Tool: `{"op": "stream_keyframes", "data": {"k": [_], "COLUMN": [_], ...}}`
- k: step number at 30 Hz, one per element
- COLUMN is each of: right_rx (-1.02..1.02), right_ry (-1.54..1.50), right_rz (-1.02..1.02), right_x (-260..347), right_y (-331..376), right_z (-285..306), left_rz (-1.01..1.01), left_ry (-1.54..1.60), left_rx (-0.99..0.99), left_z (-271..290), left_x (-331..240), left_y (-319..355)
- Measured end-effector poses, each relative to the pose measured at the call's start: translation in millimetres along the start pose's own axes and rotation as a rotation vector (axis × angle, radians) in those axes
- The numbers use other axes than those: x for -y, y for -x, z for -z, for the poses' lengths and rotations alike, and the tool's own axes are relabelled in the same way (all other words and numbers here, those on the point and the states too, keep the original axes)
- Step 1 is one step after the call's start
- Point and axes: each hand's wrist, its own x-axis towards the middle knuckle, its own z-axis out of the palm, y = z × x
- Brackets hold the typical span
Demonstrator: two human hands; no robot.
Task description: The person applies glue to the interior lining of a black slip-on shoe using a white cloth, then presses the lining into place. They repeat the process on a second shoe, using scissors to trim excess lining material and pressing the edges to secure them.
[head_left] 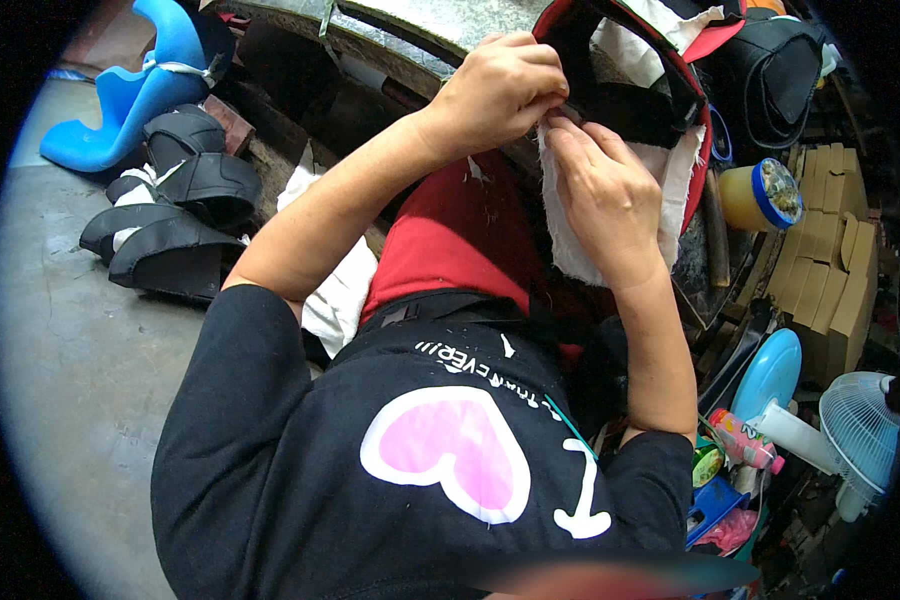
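Beside the grey counter [425, 15], the red-edged black piece [635, 112] sits with ragged white cloth [568, 235]; my right hand [610, 195] grips its near edge, and my left hand [502, 88] is pinched closed there, its contents hidden. I'd keep that edge taut, working in small, even moves, clear of the lidded jar [742, 198] to the right.

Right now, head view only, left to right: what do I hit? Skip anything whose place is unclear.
Blue molded piece → white cloth under the left forearm → left hand → right hand → blue-lidded jar → fan head.
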Motion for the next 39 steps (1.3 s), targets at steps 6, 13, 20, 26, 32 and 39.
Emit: {"op": "stream_keyframes", "data": {"k": [6, 13, 20, 26, 32, 39], "right_rx": [0.07, -0.264, -0.122, -0.108, -0.419, -0.303], "right_ry": [-0.115, -0.65, -0.644, -1.182, -0.32, -0.364], "right_rz": [0.004, -0.317, -0.405, -0.504, -0.127, -0.522], "right_x": [1, -30, -64, -76, -63, -79], "right_y": [1, 4, 5, 9, 22, 27], "right_z": [3, 13, -5, 6, 58, 36], "left_rz": [-0.168, -0.224, -0.27, -0.262, 0.05, 0.105], "left_ry": [-0.074, -0.143, -0.033, 0.023, 0.144, -0.002], "left_rx": [0.096, 0.173, 0.246, 0.413, 0.373, 0.424], "left_z": [7, -1, 1, 10, 1, -23], "left_x": [2, -3, -10, -22, -27, -27], "left_y": [22, 16, 5, -14, -28, -45]}}
